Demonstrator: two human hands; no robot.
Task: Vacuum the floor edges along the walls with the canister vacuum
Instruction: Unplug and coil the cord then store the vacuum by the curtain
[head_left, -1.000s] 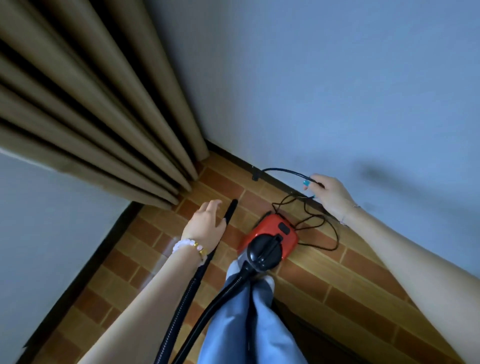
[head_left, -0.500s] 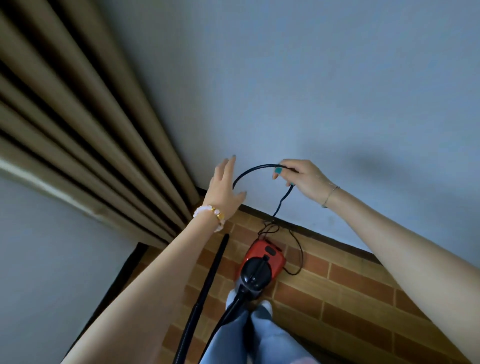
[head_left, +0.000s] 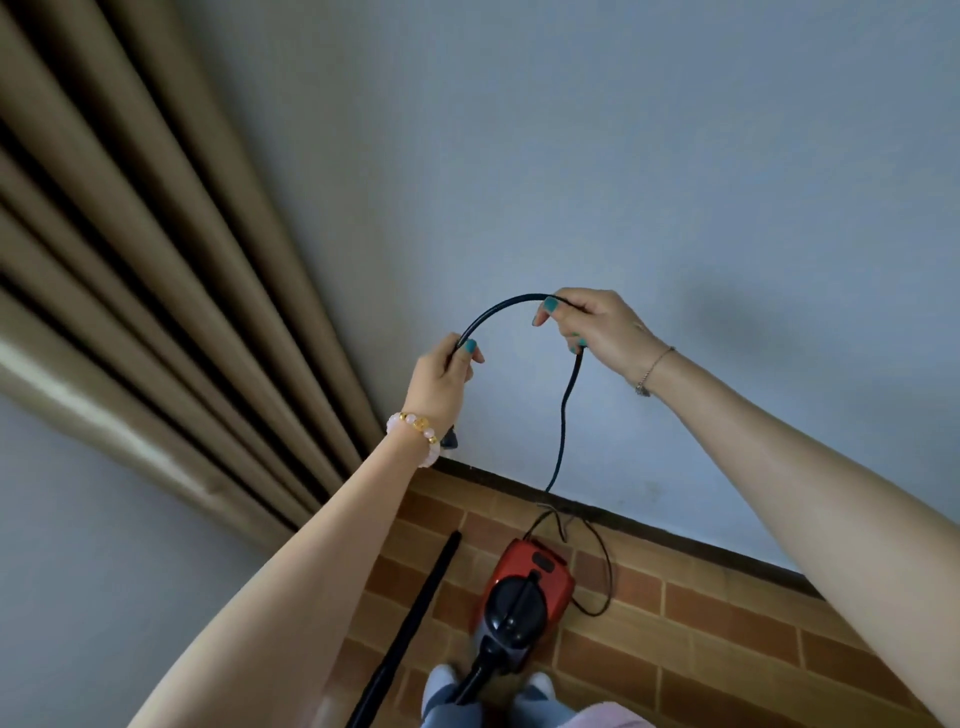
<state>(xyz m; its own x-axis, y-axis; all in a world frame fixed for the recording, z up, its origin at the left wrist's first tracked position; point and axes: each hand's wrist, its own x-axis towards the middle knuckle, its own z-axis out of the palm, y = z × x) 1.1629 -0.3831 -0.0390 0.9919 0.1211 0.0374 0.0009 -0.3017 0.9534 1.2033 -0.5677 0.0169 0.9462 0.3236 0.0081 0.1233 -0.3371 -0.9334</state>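
Note:
A red and black canister vacuum (head_left: 527, 597) sits on the brick-pattern floor close to the wall. Its black power cord (head_left: 563, 415) rises from the floor beside the vacuum and arches between my hands in front of the wall. My left hand (head_left: 441, 379) pinches one end of the arch, and the plug end hangs below that wrist. My right hand (head_left: 592, 325) grips the cord at the other end of the arch. The black wand (head_left: 415, 618) lies on the floor left of the vacuum, held by neither hand.
Tan curtains (head_left: 156, 260) hang at the left down to the corner. A dark baseboard (head_left: 649, 527) runs along the pale blue wall (head_left: 571, 156). My feet (head_left: 441, 680) stand just behind the vacuum, with the hose between them.
Both hands rose from floor level to in front of the wall. My left hand left the wand and took hold of the cord. The cord now arches between the two hands.

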